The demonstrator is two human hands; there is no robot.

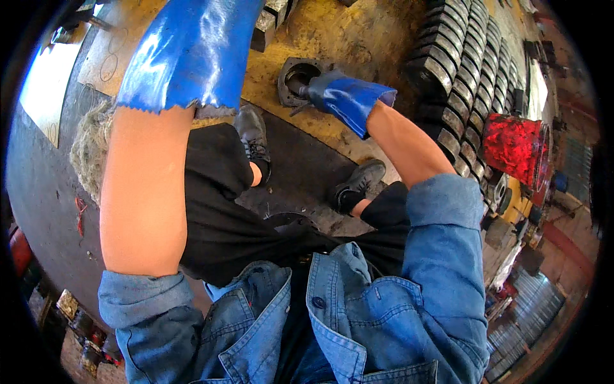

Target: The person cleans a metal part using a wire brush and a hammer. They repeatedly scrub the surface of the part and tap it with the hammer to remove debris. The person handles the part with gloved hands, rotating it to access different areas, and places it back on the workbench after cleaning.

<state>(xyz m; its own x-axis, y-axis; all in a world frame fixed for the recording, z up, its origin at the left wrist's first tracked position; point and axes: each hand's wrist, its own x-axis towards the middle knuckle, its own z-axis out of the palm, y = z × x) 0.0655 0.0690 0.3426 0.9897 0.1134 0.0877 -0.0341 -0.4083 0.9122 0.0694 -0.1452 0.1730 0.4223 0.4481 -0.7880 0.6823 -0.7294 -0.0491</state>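
My left hand wears a long blue rubber glove and reaches out past the top edge. Its cuff shows, but the fingers are out of the picture. My right hand, in a matching blue glove, is at a dark metal housing with a round opening. This housing lies on the yellowish stained surface ahead of me. The glove's end meets the opening's right side, and a greyish shape shows inside. How the right fingers are bent is hidden.
Rows of stacked dark metal blocks stand at the right, beside a red-smeared bucket. A bundle of pale fibres lies by my left forearm. More metal blocks sit at the top centre. My shoes rest on dark floor plate.
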